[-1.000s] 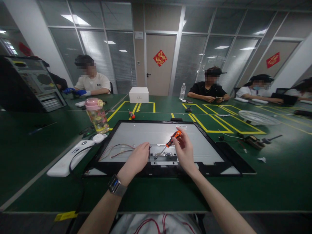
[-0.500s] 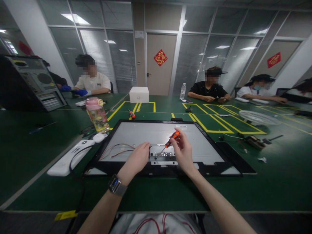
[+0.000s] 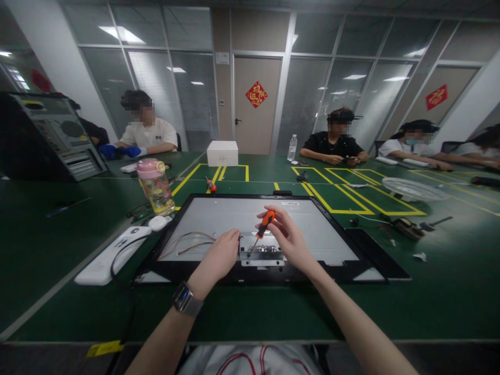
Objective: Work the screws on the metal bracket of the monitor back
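Currently: screwdriver (image 3: 267, 225) tilted over the panel (image 3: 320, 234)

Right hand (image 3: 291, 237): thumb and fingers half-curled, lightly around the screwdriver. Tip points down at metal bracket (image 3: 258, 263), middle of the panel's near side; seating too small to tell. Left hand (image 3: 221, 255): fingers together at the bracket, left of panel centre; can't tell whether gripping. Wires (image 3: 188, 233) over panel's left part. Best: shaft squarer to the panel, firm straight pressure, left hand bracing.

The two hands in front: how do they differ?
The left hand lies palm down at the edge of the metal bracket; the right hand has its fingers around an orange-and-black screwdriver. The left hand has a watch at its wrist; the right hand has none. Both are ungloved.
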`<state>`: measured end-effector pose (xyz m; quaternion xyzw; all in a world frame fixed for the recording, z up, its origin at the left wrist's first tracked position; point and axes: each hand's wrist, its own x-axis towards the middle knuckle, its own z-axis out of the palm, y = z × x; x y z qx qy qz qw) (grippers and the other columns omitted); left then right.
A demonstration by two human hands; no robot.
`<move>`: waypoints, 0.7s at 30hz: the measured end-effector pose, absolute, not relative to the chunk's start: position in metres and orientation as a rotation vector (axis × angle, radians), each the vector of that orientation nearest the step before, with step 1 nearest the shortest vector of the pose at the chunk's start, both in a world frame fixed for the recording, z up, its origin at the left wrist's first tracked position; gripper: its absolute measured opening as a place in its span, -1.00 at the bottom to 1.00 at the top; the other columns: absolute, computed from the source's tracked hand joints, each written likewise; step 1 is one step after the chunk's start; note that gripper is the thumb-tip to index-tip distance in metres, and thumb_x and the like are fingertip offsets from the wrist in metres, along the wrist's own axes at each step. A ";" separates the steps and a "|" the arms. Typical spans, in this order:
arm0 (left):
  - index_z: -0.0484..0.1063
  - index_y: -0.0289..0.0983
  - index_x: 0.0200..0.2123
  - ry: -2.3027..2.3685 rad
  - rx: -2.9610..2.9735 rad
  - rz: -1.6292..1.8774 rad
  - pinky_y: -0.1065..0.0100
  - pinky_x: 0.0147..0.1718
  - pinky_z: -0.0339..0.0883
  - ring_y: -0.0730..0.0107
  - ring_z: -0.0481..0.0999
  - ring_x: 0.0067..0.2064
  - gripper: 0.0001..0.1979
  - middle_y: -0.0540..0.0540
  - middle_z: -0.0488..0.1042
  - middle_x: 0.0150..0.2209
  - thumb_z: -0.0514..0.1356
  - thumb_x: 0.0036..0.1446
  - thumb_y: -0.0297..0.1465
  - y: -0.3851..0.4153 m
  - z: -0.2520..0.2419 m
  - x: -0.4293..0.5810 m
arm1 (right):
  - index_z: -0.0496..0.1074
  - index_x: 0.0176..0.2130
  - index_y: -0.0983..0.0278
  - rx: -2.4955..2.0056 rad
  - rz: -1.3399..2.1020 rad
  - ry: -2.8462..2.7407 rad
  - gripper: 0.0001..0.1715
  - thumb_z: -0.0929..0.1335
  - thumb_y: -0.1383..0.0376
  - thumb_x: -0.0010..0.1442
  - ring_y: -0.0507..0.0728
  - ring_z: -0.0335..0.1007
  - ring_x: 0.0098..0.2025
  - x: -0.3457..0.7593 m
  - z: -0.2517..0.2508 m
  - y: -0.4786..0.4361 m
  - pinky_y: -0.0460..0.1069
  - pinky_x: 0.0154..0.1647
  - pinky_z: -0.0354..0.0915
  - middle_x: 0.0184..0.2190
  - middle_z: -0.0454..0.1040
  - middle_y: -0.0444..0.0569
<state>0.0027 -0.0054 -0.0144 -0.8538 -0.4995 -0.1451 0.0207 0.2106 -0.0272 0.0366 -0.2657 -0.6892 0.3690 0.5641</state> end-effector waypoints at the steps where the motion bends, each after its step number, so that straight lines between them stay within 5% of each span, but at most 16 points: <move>1: 0.35 -0.42 0.15 -1.553 -2.660 -0.433 0.12 0.20 0.27 0.10 0.44 0.20 -0.61 -0.36 0.42 0.19 -0.05 0.32 -0.57 -0.005 -0.013 0.003 | 0.29 0.15 0.11 -0.593 0.928 -1.655 -0.63 0.27 0.23 0.38 0.14 0.56 -0.09 0.212 0.041 -0.026 0.16 0.05 0.45 0.01 0.48 0.05; 9: 0.34 -0.45 0.15 -1.551 -2.657 -0.458 0.09 0.21 0.25 0.10 0.43 0.21 -0.58 -0.39 0.41 0.19 -0.09 0.30 -0.58 -0.001 -0.019 0.002 | 0.58 -0.23 0.19 -0.551 1.020 -1.751 -0.84 0.42 0.17 0.26 0.08 0.45 -0.21 0.209 0.069 -0.012 0.01 -0.15 0.41 -0.23 0.46 -0.05; 14: 0.34 -0.46 0.15 -1.526 -2.659 -0.421 0.10 0.22 0.24 0.09 0.42 0.21 -0.59 -0.40 0.41 0.19 -0.08 0.31 -0.56 -0.002 -0.017 0.001 | 0.55 -0.04 0.10 -0.409 1.258 -1.598 -0.72 0.35 0.10 0.31 0.12 0.51 -0.14 0.204 0.059 -0.005 0.10 0.00 0.39 -0.22 0.56 -0.06; 17: 0.33 -0.45 0.16 -1.530 -2.643 -0.358 0.12 0.22 0.23 0.10 0.42 0.22 -0.59 -0.38 0.40 0.20 -0.07 0.30 -0.58 -0.004 -0.014 0.002 | 0.58 -0.13 0.12 -0.453 1.273 -1.477 -0.76 0.41 0.09 0.26 0.10 0.49 -0.09 0.205 0.047 -0.001 0.07 0.03 0.37 -0.15 0.57 -0.06; 21: 0.33 -0.45 0.17 -1.534 -2.641 -0.355 0.12 0.22 0.23 0.11 0.41 0.22 -0.59 -0.37 0.40 0.21 -0.07 0.31 -0.58 -0.005 -0.012 0.003 | 0.59 -0.22 0.11 -0.474 1.266 -1.397 -0.77 0.48 0.06 0.16 0.07 0.50 -0.20 0.209 0.043 0.000 0.05 0.02 0.38 -0.31 0.56 -0.13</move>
